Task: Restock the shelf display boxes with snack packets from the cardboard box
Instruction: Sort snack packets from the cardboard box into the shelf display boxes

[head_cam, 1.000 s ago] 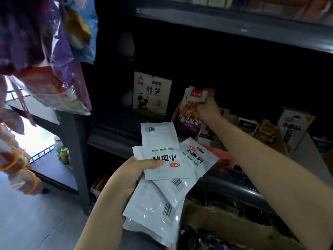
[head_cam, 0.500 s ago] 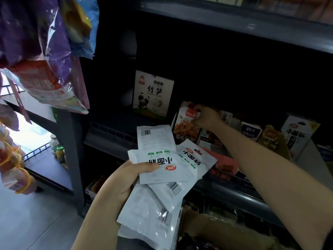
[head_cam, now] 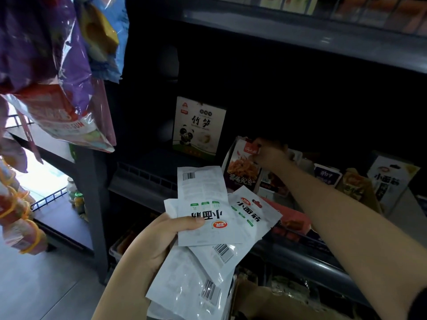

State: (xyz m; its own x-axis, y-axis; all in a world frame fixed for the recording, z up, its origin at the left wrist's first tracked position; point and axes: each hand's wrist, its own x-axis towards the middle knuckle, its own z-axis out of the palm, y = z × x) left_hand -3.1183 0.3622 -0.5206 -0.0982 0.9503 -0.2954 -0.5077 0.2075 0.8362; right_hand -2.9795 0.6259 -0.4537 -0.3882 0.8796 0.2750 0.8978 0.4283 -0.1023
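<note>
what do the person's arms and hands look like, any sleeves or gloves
Both forearms are bare, with no sleeves reaching them. The left hand and right hand wear no gloves, and no rings show. A dark edge at the frame's lower right corner, high on the right arm, may be a sleeve or band; too little shows to tell.

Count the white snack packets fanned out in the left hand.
4 at least: top packet under the thumb, one angled right, one below it, one lowest. Others may hide beneath, all in the left hand.
</note>
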